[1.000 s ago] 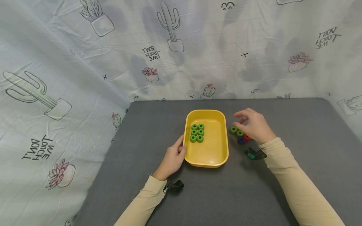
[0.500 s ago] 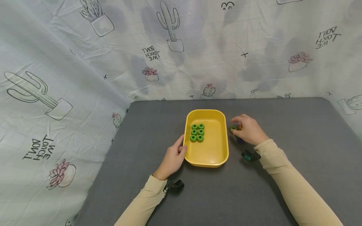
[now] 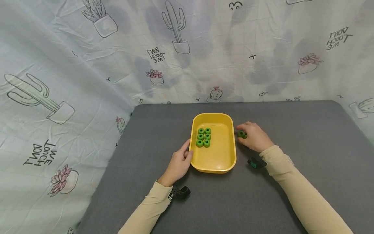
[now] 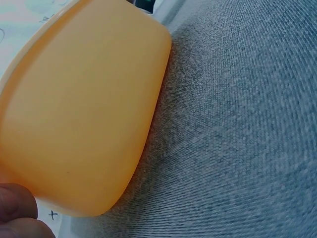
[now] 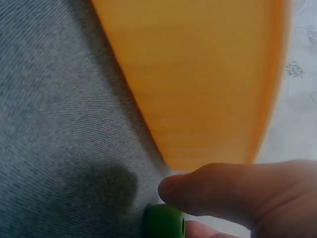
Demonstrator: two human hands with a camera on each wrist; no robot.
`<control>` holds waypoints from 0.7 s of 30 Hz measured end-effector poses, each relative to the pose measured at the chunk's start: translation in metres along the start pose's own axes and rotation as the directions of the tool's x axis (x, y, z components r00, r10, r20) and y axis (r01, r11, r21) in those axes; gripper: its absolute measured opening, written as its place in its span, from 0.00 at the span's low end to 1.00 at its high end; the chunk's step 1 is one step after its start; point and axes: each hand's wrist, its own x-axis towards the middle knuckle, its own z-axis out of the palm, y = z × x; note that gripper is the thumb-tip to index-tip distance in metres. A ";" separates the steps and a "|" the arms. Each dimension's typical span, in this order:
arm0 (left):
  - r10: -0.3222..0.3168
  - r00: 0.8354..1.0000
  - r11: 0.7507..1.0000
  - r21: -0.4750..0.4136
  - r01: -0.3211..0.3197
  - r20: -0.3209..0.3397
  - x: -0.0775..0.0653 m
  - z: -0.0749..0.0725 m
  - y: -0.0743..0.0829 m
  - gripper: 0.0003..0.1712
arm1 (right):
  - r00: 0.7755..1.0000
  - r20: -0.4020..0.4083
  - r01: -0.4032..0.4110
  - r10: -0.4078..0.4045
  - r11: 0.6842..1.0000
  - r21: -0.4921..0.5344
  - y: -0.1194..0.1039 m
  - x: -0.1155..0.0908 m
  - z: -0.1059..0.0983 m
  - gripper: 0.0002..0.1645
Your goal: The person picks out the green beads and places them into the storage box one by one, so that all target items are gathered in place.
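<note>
A yellow tray (image 3: 219, 158) sits on the grey table, with several green beads (image 3: 204, 137) in two columns on its left half. My left hand (image 3: 177, 165) grips the tray's left rim; in the left wrist view, fingertips (image 4: 17, 206) show beside its outer wall. My right hand (image 3: 254, 136) is just right of the tray. Its thumb (image 5: 213, 191) and forefinger close around a green bead (image 5: 163, 222), which sits between the two tips in the head view. The loose beads beneath this hand are mostly hidden.
The dark grey tabletop (image 3: 216, 201) spreads around the tray. A pale curtain (image 3: 210, 65) printed with cacti hangs behind the table and along its left side. Each wrist carries a black camera strap (image 3: 179, 193).
My right hand has moved left and toward me, bringing thumb and forefinger around a green bead. The red and blue beads seen earlier are now covered. My left hand and the tray stay put.
</note>
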 end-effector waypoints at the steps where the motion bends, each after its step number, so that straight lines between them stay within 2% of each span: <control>1: 0.001 1.000 1.000 0.002 -0.001 -0.001 0.000 0.000 0.000 0.33 | 1.000 0.001 -0.003 0.003 1.000 -0.005 0.000 0.000 0.000 0.25; 12: 0.002 1.000 1.000 0.012 -0.002 0.001 0.000 -0.001 0.001 0.32 | 1.000 -0.013 0.001 -0.002 0.998 -0.057 -0.004 -0.003 0.004 0.21; 21: 0.010 1.000 1.000 0.017 -0.010 0.002 0.000 -0.001 0.001 0.32 | 0.999 -0.038 0.017 -0.019 0.998 -0.059 -0.003 -0.003 0.005 0.18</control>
